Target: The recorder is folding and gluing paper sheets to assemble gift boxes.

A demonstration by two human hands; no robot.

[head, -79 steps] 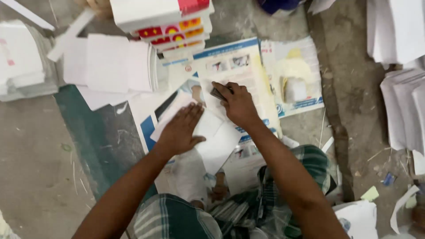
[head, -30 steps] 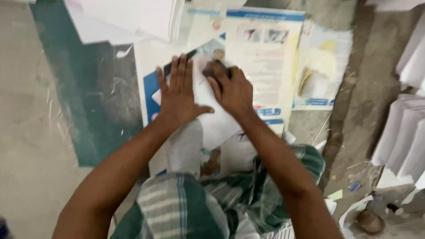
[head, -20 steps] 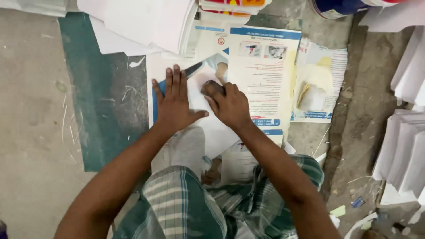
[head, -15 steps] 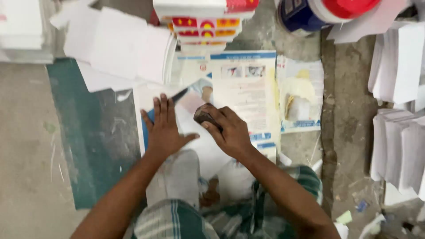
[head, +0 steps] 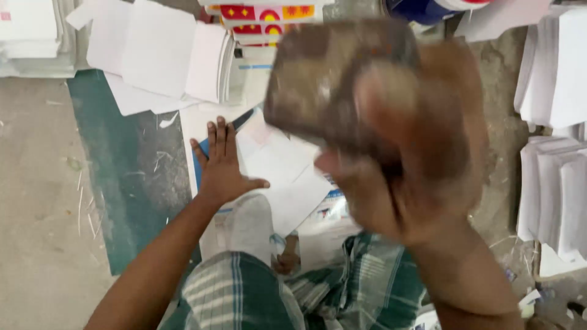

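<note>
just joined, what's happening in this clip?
A person sits on the floor over white paper sheets laid on printed posters. The left hand presses flat on the sheets, fingers spread. The right hand is raised close to the camera, blurred, with its grip closed on a dark brown block. Stacks of white paper lie at the right, and a pile of red and yellow printed boxes at the top.

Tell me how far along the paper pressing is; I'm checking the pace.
Done: folded white stacks sit at the right. In hand: left hand pins the white sheet flat; right hand holds a brown block raised above it. Left: loose sheets beyond.
</note>
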